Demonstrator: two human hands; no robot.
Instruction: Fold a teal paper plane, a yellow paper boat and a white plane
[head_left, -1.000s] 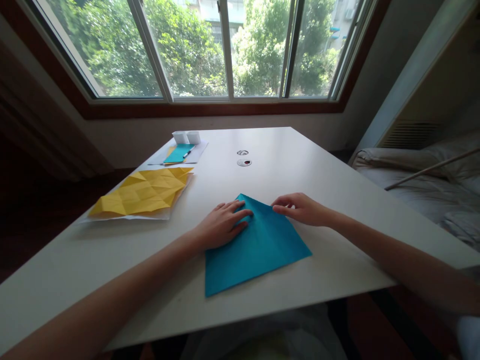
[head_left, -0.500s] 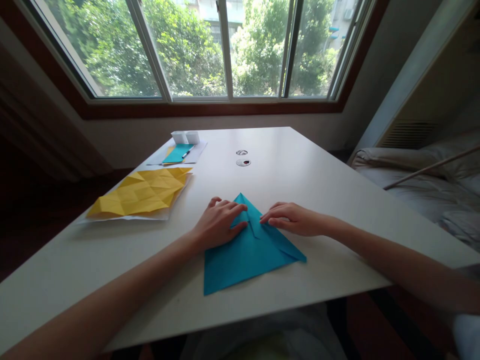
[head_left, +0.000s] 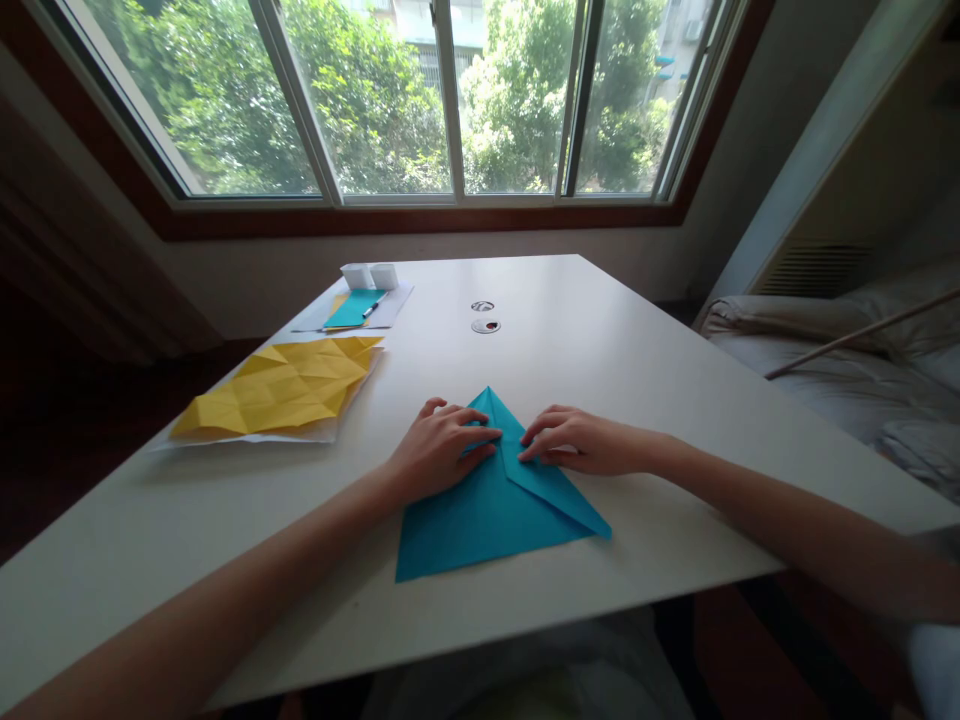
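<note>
Figure. Creasing a folded flap on a teal paper sheet (head_left: 487,510), seen from the head camera. The sheet lies flat on the white tabletop (head_left: 645,370), near its front edge, its apex pointing away from the person toward the window (head_left: 442,100). The left hand (head_left: 435,455) rests palm-down on the upper left part of the sheet, fingers spread flat and closed on nothing; it serves to pin the paper. The right hand (head_left: 577,442) lies on the upper right part, where a flap has been brought in to the centre line; its fingertips (head_left: 529,450) press on the flap's edge, likewise flat rather than pinching.

To do this step well, the pinning hand should hold the sheet motionless while the other checks that the flap's edge meets the centre line, then runs outward along the fold with firm, even pressure. Sliding before alignment would probably set a crooked crease.

Relative to the grip, the paper is directly beneath both hands: its apex lies between the two sets of fingertips, and its broad base extends toward the person, clear of either hand. Whether the flap is fully flattened under the right palm cannot be judged, since the hand covers it.

Well apart to the left lies a creased yellow sheet (head_left: 277,395).
</note>
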